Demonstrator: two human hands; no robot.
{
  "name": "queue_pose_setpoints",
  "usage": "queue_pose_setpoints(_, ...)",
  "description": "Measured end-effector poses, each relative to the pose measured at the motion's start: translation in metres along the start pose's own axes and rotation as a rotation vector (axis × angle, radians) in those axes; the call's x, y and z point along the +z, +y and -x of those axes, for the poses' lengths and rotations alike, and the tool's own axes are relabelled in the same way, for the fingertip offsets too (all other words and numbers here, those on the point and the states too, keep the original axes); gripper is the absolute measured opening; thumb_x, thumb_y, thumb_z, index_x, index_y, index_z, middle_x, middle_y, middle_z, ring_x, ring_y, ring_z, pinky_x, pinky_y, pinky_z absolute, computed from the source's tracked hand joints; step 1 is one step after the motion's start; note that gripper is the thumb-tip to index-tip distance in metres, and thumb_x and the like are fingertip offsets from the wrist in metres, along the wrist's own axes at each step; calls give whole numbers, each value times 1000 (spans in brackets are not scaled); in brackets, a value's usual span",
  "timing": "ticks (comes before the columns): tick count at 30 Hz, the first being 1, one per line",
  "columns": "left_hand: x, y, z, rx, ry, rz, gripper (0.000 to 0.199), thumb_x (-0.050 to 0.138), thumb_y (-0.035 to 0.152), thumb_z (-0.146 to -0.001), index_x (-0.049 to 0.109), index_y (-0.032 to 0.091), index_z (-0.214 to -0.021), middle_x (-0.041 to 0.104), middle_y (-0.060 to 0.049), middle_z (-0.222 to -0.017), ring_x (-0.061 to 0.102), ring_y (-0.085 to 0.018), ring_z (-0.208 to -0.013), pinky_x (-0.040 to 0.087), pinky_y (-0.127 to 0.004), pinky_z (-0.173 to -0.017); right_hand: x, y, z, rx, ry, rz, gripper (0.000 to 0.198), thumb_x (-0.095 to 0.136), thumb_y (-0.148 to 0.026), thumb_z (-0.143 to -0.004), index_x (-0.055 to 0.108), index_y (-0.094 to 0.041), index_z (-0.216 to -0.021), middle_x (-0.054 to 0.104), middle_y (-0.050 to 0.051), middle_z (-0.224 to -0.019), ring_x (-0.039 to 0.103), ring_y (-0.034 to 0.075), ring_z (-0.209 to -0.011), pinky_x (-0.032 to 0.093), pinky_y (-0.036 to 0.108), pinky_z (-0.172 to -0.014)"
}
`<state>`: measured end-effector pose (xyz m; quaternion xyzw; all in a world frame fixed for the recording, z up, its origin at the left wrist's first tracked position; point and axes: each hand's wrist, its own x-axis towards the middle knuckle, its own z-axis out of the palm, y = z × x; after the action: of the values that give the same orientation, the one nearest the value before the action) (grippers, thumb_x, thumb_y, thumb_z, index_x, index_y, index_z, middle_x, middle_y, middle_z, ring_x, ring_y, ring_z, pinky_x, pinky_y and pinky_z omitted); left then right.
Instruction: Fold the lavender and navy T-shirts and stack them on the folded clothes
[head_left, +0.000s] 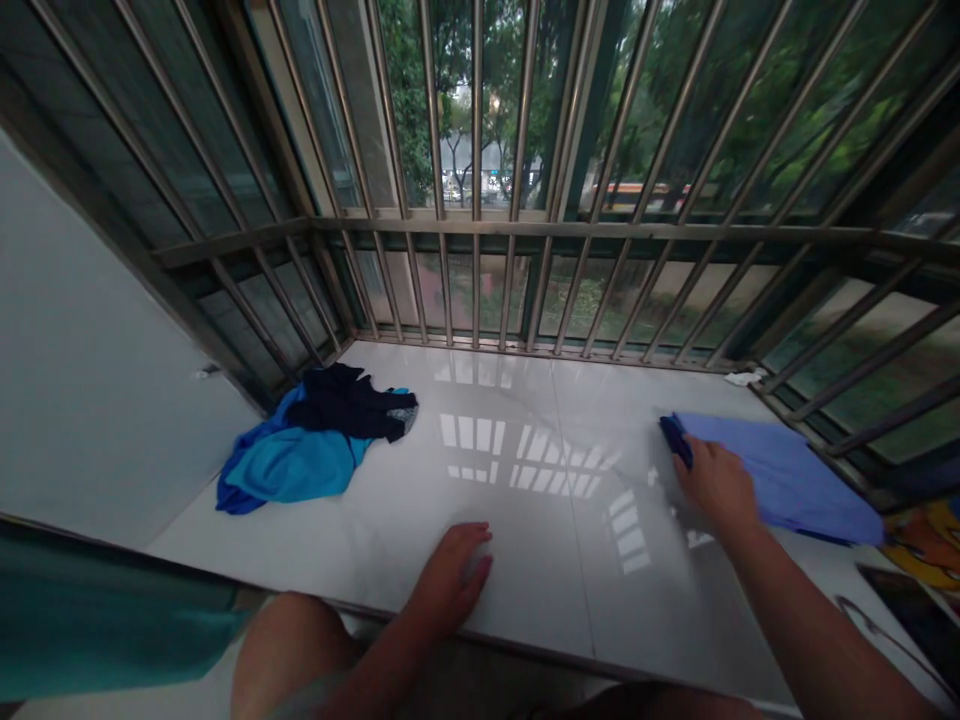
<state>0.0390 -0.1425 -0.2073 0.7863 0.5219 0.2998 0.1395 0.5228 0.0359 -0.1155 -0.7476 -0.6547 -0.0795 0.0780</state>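
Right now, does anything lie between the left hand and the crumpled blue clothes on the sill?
Nothing visible does. The left hand rests flat near the front edge of the white sill, and only bare glossy surface separates it from the crumpled blue clothes to its left. The right hand rests on the folded blue cloth.

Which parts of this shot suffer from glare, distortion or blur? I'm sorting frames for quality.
Head view: window grille reflects as bright glare on the glossy ledge; bars bow outward from wide-angle distortion; dim overall; right hand on the folded blue cloth slightly soft; left hand sharp.
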Motion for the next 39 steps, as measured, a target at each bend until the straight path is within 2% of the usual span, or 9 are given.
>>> queue_pose_setpoints(5,-59,-75,-51,-252,151,-195,42,46,24,-105,70,20,-139,71,-15,-148,64,-31,-142,51,-58,-125,24,-46,107,-291,133,-400,26,50,-32,-97,69,-21,-111,73,19,-124,67,35,-122,53,53,-112)
queue_pose_setpoints(9,-112,-124,-107,-482,-1,-479,50,52,14,-100,60,8,-148,55,-24,-166,48,-36,-157,41,-52,-130,44,-76,185,-254,87,-705,11,53,-32,-96,62,-27,-93,73,11,-118,72,29,-113,60,45,-99)
queue_pose_setpoints(13,-133,-134,-143,-573,-98,-516,32,46,13,-104,69,1,-123,75,-25,-133,71,-34,-129,52,-44,-111,54,-92,217,-244,96,-768,9,55,-30,-96,61,-27,-89,74,10,-109,74,28,-107,63,43,-92)
queue_pose_setpoints(20,-66,-49,-156,-477,-222,-434,26,48,19,-108,73,14,-113,81,-21,-111,79,-30,-105,58,-39,-92,57,-104,224,-328,164,-667,12,56,-23,-96,67,-27,-95,75,12,-113,74,32,-109,64,50,-95)
queue_pose_setpoints(26,13,72,-80,-104,-448,-162,15,65,27,-103,77,27,-112,82,-7,-120,76,-24,-115,60,-35,-99,48,-107,222,-324,148,-649,14,55,-23,-99,69,-26,-100,75,13,-116,75,32,-110,65,49,-96)
queue_pose_setpoints(29,28,97,-35,198,-453,145,30,76,36,-98,75,31,-128,77,-5,-141,70,-24,-133,56,-37,-115,44,-108,221,-297,149,-655,17,52,-24,-103,69,-25,-103,75,13,-116,75,30,-109,66,47,-95)
queue_pose_setpoints(33,22,68,-9,183,-191,80,40,62,26,-104,67,31,-144,65,-9,-159,60,-29,-148,51,-52,-125,43,-107,223,-305,193,-652,17,51,-23,-105,68,-25,-104,76,13,-115,76,29,-109,66,47,-94)
queue_pose_setpoints(36,5,11,-10,31,14,-168,46,49,21,-107,63,26,-151,61,-13,-163,58,-32,-151,52,-60,-123,41,-112,229,-464,169,-609,19,57,-22,-101,69,-24,-115,78,14,-127,75,30,-120,63,51,-103)
queue_pose_setpoints(39,-16,-48,-12,-38,87,-319,51,47,27,-109,57,22,-158,60,-14,-164,59,-31,-151,54,-57,-121,39,-125,238,-652,53,-550,48,68,-22,-93,65,-27,-141,74,11,-145,71,31,-131,56,53,-115)
